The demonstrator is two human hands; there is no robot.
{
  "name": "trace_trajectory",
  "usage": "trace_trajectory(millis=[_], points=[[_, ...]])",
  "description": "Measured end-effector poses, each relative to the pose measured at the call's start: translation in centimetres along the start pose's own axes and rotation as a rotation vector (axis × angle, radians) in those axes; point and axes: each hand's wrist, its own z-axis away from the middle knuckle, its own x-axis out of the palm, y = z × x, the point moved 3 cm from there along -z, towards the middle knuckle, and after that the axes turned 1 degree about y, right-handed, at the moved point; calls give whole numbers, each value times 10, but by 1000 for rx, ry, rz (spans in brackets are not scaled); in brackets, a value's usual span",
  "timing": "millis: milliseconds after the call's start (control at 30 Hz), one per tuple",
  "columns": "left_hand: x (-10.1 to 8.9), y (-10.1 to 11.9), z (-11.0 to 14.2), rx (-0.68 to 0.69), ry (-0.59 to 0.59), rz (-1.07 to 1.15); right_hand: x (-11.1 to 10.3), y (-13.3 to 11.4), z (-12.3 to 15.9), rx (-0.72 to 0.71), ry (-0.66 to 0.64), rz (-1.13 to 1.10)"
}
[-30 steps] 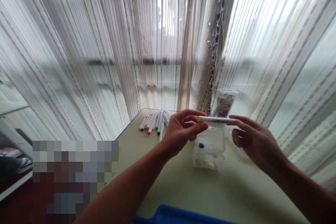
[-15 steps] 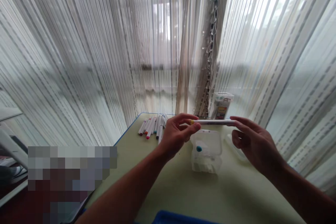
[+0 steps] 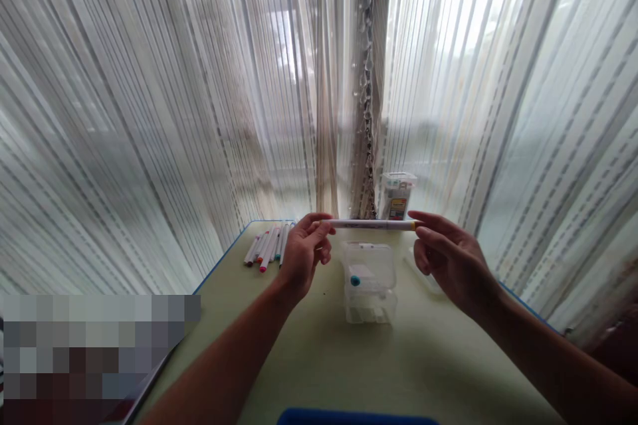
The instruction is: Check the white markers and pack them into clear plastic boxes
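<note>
A white marker with a yellow end is held level above the table, spanning both hands. My left hand pinches its left end between thumb and fingers. At the yellow right end, my right hand grips with thumb and forefinger, the other fingers curled. Below the marker stands an open clear plastic box with a teal spot on it. Several white markers with coloured ends lie in a pile left of my left hand, which partly hides them.
A clear tub with a label stands at the table's far edge. Another clear plastic piece lies beside my right hand, partly covered. A blue object shows at the near edge of the pale green table. Striped curtains hang behind.
The marker has been turned end for end: its yellow end was at my left hand and is now at my right. The view has shifted slightly to the right.
</note>
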Motion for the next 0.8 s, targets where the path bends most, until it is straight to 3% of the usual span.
trace_trajectory(millis=[233,433,667,800], points=[[-9,0,-4,-132,21,214,-1,0,-2,22,-51,-56],[-6,0,-2,-173,13,251,-1,2,-1,26,-70,-66],[2,2,3,-44,18,81,1,2,3,-36,-129,-28],[11,4,11,50,-33,-23,0,3,2,-27,-82,31]])
